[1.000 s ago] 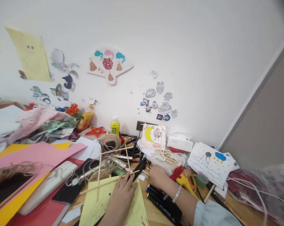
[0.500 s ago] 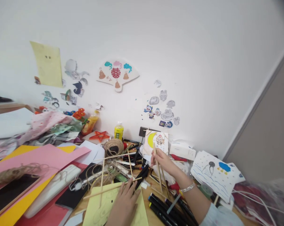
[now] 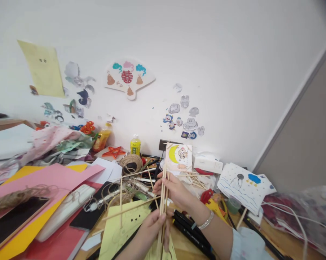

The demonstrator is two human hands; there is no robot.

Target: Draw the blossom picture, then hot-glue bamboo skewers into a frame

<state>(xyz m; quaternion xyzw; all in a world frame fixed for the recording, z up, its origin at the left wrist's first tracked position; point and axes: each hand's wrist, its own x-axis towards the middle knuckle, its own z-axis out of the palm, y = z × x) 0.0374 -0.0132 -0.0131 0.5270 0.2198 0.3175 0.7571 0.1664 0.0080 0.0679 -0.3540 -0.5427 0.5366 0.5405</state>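
Several thin wooden sticks (image 3: 162, 202) stand nearly upright between my hands, gathered in a loose bundle. My right hand (image 3: 173, 189), with a silver bracelet at the wrist, is closed round their upper part. Lower down, my left hand (image 3: 153, 225) pinches the same sticks between thumb and fingers. Beneath and left of my hands lies a yellow sheet (image 3: 113, 234) with a small drawn face. Over it rests a frame of crossed wooden sticks (image 3: 121, 204), its right side partly hidden by my hands. Black markers (image 3: 191, 231) lie right of the bundle, under my right forearm.
Behind my hands are a twine roll (image 3: 132, 163), a yellow-labelled bottle (image 3: 135, 145) and a moon picture (image 3: 179, 157). More sticks (image 3: 198, 179) lie behind my right hand. A black phone (image 3: 89, 213) and coloured paper (image 3: 57, 173) cover the left. The wall rises behind.
My left hand has left the stick frame on the yellow sheet and now grips the upright sticks. My right hand has come left and lower with them. The view has shifted slightly.
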